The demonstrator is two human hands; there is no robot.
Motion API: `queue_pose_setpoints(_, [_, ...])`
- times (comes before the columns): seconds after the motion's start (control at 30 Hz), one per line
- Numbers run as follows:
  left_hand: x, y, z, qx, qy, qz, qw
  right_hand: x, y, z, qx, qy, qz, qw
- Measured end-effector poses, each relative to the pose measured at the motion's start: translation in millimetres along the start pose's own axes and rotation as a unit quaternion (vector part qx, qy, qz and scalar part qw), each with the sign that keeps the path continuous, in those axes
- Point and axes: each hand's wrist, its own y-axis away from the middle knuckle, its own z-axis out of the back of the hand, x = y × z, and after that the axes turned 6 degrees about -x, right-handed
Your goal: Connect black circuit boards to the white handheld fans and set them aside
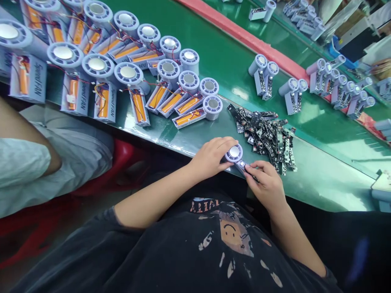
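A lavender handheld fan [234, 152] is between my hands at the near table edge, its round head toward my left. My left hand [214, 156] is closed around the fan's head. At the handle, my right hand [264, 179] has its thumb and fingers pressed on the open housing, where a small circuit board [242, 164] shows in part. Whether the right fingers grip the board or the handle itself is partly hidden. Just beyond my right hand lies a loose pile of narrow black circuit boards [265, 134].
Rows of fan bodies [140, 106] with orange batteries and loose wires stand to the left on the green table [214, 49]. A red strip [244, 36] crosses the table, with more fans [262, 75] near it. At far left a person [55, 154] sits on a red stool [125, 162].
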Motion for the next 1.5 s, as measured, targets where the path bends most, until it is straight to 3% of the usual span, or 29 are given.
queue_pose_setpoints(0.67, [-7.9,2.6,-4.2,-0.04,-0.005,-0.006,0.999,5.6,4.8,-14.6,-0.006,0.03,-0.06,0.998])
queue_pose_setpoints(0.97, [-8.2,4.7,-6.2,-0.051,-0.012,-0.001,0.999,7.9,12.0,-6.5,0.047,0.057,-0.047,0.996])
queue_pose_setpoints(1.5, [-0.3,3.3,-10.0,-0.054,-0.008,-0.022,0.998,-0.8,12.7,-11.5,0.022,0.018,-0.041,0.999])
